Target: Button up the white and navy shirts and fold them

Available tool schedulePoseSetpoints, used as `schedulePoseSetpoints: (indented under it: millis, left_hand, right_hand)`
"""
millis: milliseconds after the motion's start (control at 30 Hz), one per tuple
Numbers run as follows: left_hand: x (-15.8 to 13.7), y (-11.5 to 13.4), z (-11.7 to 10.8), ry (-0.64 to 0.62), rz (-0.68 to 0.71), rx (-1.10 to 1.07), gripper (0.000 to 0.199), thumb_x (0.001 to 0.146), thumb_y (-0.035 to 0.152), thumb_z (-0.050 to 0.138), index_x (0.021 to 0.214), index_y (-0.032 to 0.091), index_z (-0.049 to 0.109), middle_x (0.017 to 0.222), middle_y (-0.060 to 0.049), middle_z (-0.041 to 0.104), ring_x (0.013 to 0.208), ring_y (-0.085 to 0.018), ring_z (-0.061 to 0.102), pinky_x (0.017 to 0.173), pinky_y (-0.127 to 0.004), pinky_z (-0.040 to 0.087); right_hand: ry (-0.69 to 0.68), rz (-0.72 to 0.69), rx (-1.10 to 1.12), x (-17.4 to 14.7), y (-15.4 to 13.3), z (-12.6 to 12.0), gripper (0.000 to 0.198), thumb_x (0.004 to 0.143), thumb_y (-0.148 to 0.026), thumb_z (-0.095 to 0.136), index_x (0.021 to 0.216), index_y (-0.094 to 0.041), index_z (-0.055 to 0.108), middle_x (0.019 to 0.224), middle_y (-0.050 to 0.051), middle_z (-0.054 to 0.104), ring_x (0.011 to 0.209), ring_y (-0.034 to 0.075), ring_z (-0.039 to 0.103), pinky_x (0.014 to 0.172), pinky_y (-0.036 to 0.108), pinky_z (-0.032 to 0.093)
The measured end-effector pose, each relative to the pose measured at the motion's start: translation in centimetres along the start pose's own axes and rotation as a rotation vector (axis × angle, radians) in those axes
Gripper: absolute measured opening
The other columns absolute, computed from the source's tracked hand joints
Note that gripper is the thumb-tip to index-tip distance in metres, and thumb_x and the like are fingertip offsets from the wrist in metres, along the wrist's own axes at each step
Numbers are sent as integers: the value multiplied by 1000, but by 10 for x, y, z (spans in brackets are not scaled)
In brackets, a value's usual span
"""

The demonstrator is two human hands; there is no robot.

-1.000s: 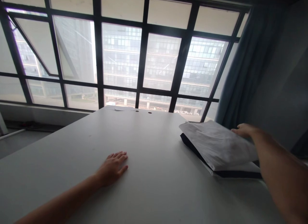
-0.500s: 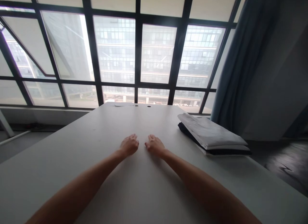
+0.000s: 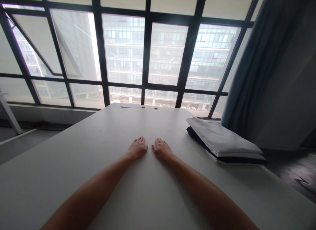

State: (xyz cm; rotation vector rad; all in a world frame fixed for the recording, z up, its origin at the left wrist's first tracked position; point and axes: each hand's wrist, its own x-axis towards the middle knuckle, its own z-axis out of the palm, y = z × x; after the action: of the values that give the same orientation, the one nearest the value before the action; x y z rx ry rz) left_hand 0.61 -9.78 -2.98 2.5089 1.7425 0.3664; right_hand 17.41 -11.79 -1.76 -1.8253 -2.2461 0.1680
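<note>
Both arms reach forward over a white table (image 3: 128,190). My left hand (image 3: 138,147) lies palm down on its surface, fingers stretched out and pointing away from me. Just to the right, a small gap apart, my right hand (image 3: 161,148) rests flat in the same way. Neither hand holds anything. Nearest to the right hand, farther right on the table, is a folded stack of white and dark cloth (image 3: 224,141).
A black-framed window (image 3: 145,58) fills the wall beyond the table, with one pane tilted open at left. A blue-grey curtain (image 3: 254,71) hangs at right. Two dark round holes (image 3: 156,108) and a thin white sheet (image 3: 124,106) are at the table's far end.
My hands have flattened onto the table, with the fingers now straighter. The whole view has shifted slightly, so the scene appears a little farther right. The cloth stack stays in place on the table.
</note>
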Motion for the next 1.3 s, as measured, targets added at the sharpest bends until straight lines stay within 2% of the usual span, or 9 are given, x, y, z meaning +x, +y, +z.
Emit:
schedulePoseSetpoints:
  millis: [700,767,833,933,1000,1067,1133,1200,1300]
  left_hand:
    - [0,0,0,-1,-12,2,57,98,32,36,147,4,41,156,-21,33,146,-28,29,118,-44,22]
    - [-3,1,-4,19,0,-2,55,98,34,38,145,8,45,155,-20,36,145,-30,31,117,-47,24]
    - [-8,2,-9,55,59,-33,53,96,38,43,143,14,50,151,-16,45,141,-30,37,115,-47,28]
    - [-16,4,-18,114,214,-107,43,95,40,48,130,22,63,130,-8,65,124,-26,53,107,-39,40]
    - [-19,6,-22,147,288,-137,33,95,37,48,112,22,72,114,-7,71,111,-23,59,98,-34,46]
    - [-21,9,-24,167,316,-149,28,94,33,49,97,21,75,106,-6,71,103,-22,60,93,-33,48]
    - [-21,11,-25,173,314,-155,25,92,30,52,92,21,75,104,-6,70,100,-22,60,92,-33,49]
    - [-21,12,-24,175,303,-161,23,91,28,52,91,20,74,103,-7,70,100,-22,60,91,-33,49]
    - [-20,12,-21,183,305,-184,25,91,29,51,90,20,74,102,-7,70,101,-23,59,92,-33,48]
  right_hand:
    - [13,2,-5,-2,-1,7,64,98,-42,33,149,-4,39,157,19,33,146,26,28,119,41,19]
    - [25,-14,-2,-1,-3,3,61,97,-42,36,145,-5,45,154,19,38,144,26,32,117,40,22]
    - [54,-60,5,3,2,-13,56,94,-42,44,138,-9,54,149,17,47,138,26,41,114,37,29]
    - [242,-30,-23,9,38,-62,46,89,-37,55,129,-14,62,140,14,56,130,25,50,110,35,33]
    - [441,132,-103,7,81,-100,45,90,-33,54,130,-13,60,140,16,56,131,28,48,111,41,32]
    - [516,354,-220,-4,130,-130,52,86,-39,60,132,-14,59,140,20,54,131,35,46,107,51,33]
    - [421,583,-273,-18,174,-147,53,79,-41,68,123,-11,65,132,26,56,125,42,49,98,56,39]
    - [384,703,-244,-29,203,-153,40,82,-35,64,110,-7,71,121,29,61,120,43,53,92,54,43]
    - [562,721,-129,-34,204,-161,35,90,-29,49,105,-6,71,108,28,66,107,38,63,85,47,48]
